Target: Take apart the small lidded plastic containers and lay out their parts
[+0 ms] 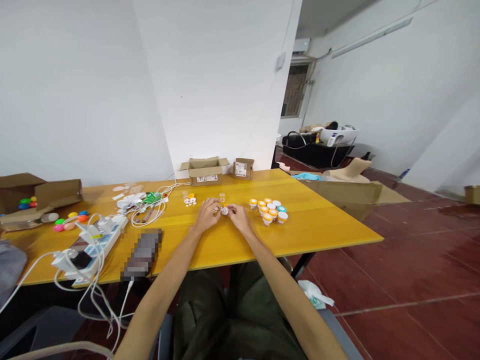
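My left hand (206, 215) and my right hand (238, 217) are close together above the table, fingers bent. Pinched in my right fingers is a small clear plastic cup (224, 211), with a bit of yellow at its top. My left fingers are closed beside it, around something small and whitish that I cannot make out. To the right stands a group of several small cups (273, 212) with yellow, white and blue lids. Behind my left hand lie small white discs (190, 201) and a yellow lid (191, 195). A clear cup (222, 197) stands just beyond my hands.
On the yellow table (315, 220), an open cardboard box (205, 175) and a smaller box (243, 169) stand against the wall. At left are a phone (142, 253), a power strip (107, 240) with cables, a green circuit board (153, 198) and a box of coloured balls (58, 194).
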Demonstrator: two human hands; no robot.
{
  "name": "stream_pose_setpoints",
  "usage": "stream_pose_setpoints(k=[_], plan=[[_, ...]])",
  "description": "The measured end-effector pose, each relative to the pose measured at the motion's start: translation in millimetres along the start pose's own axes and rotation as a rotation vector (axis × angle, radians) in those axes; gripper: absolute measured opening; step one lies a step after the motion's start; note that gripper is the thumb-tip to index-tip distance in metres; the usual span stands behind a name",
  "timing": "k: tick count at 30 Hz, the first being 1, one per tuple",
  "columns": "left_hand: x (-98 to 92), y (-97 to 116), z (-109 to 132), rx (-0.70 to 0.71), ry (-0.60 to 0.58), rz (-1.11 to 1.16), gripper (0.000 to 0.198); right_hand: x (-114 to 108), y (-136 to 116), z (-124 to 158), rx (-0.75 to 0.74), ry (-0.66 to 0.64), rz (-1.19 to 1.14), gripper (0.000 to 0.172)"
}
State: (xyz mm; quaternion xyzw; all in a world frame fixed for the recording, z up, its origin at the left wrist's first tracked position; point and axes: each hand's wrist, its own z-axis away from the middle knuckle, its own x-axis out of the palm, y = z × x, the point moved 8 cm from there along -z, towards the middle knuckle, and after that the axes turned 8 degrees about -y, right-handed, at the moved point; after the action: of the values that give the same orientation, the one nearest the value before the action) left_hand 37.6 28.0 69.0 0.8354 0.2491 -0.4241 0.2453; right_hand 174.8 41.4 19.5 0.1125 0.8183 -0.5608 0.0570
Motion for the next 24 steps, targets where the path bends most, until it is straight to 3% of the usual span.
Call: stream_pose_setpoints(k=[8,14,24], plan=[[6.0,-8.3,1.8,0.006,0.011,-0.124,0.015,-11.6,10.3,-0.9,0.063,0.126,0.079,0.017],[14.9,-11.6,2.3,0.017,-0.045,-0.172,0.017,-8.3,14.9,-2.3,0.064,0.117,0.056,0.016],[11.9,-7.6,2.1,-0.004,-0.057,-0.154,0.024,-7.3,18.1,-5.0,0.024,0.087,0.012,0.015]])
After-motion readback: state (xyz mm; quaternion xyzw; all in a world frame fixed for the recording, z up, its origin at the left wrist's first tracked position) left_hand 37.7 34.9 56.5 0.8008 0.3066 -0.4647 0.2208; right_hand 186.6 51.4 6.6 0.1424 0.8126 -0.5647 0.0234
